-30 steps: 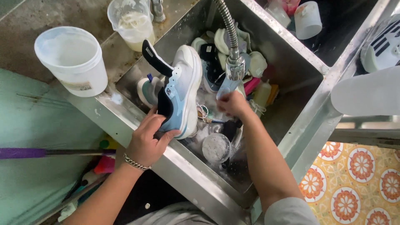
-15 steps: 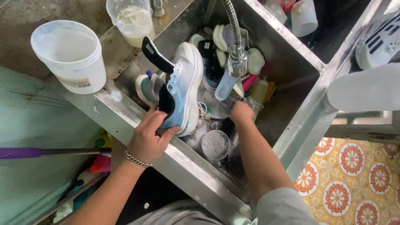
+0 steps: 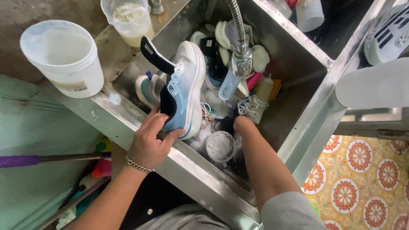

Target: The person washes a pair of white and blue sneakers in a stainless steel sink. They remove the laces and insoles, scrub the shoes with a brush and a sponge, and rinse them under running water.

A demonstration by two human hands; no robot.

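Observation:
My left hand [image 3: 151, 140] grips the heel of a white and light-blue sneaker [image 3: 185, 87], held sole-up over the near edge of a steel sink [image 3: 294, 55]. My right hand [image 3: 240, 123] reaches down into the sink beside a small round cup of suds [image 3: 220, 146]; its fingers are mostly hidden, so what it touches is unclear. A flexible tap with a blue spout [image 3: 237, 64] hangs just above it. More shoes [image 3: 213, 51] and loose laces [image 3: 249, 104] lie in the sink.
A white plastic bucket [image 3: 64, 57] and a clear jug of cloudy liquid [image 3: 130, 19] stand on the counter at left. Another white shoe [image 3: 390, 38] rests at the far right. A purple-handled tool [image 3: 25, 161] lies below the counter. Patterned floor tiles [image 3: 362, 170] show at right.
My right hand has dropped from the tap's spout down into the sink by the sudsy cup. My left hand still holds the sneaker in about the same place.

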